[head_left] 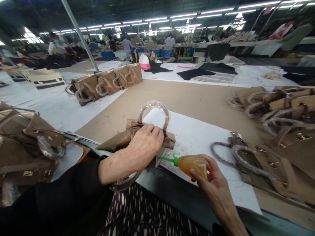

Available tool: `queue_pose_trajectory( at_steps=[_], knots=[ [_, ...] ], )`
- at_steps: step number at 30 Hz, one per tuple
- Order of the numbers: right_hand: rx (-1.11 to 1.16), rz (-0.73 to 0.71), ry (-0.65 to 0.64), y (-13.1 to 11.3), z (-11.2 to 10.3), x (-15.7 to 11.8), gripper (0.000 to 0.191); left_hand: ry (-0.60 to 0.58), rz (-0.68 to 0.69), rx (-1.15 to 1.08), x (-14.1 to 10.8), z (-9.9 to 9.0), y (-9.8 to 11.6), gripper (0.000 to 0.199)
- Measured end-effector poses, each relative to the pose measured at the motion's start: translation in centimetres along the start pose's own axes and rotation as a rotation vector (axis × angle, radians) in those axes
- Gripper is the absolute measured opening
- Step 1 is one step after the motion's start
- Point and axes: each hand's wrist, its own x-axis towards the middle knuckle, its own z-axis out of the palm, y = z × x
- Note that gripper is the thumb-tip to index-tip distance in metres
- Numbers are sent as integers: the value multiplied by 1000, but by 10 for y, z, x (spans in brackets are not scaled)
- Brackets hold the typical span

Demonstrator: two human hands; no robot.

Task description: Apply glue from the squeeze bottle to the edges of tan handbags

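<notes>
A brown handbag (118,139) lies at the table's front edge, its handle (155,104) wrapped in clear plastic and standing up on the far side. My left hand (149,141) is closed over the bag's top part, fingers curled round it; the fingertips are partly hidden. In my right hand (209,177) is a squeeze glue bottle (193,165) of amber liquid with a green nozzle. Its thin tip points left, at the bag's edge just below my left hand. Whether the tip touches the bag I cannot tell. Another plastic-wrapped handle (125,183) hangs below my left wrist.
Brown handbags (270,160) are piled on the right, and more bags (24,144) stand at the left. A row of bags (105,83) is further back. White paper (197,134) covers part of the table. People work in the background.
</notes>
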Motion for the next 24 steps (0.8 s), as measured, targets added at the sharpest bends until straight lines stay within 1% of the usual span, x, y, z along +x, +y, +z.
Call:
queue_pose_trajectory(
  at_steps=[3,7,9,12,15,18,21,24],
  knots=[
    [-100,-65,22,9,1,11,57,-3,4,-1,4,-2,-3,20],
    [-286,-234,66,20,3,26,49,-14,9,-7,12,-3,-9,25],
    [-340,-308,85,23,4,31,46,-4,13,-13,16,-4,-13,26],
    [-371,-404,80,23,7,34,38,15,11,-29,23,-5,-18,23],
    [-416,-518,45,25,10,34,31,17,6,-46,29,-4,-23,19],
    [-477,-603,24,31,10,35,38,16,-8,-57,34,-2,-27,17],
    [-531,-654,40,36,6,36,45,54,-9,-87,35,1,-33,15],
    [-540,-703,91,30,-3,32,47,95,-12,-115,36,5,-39,12]
  ],
)
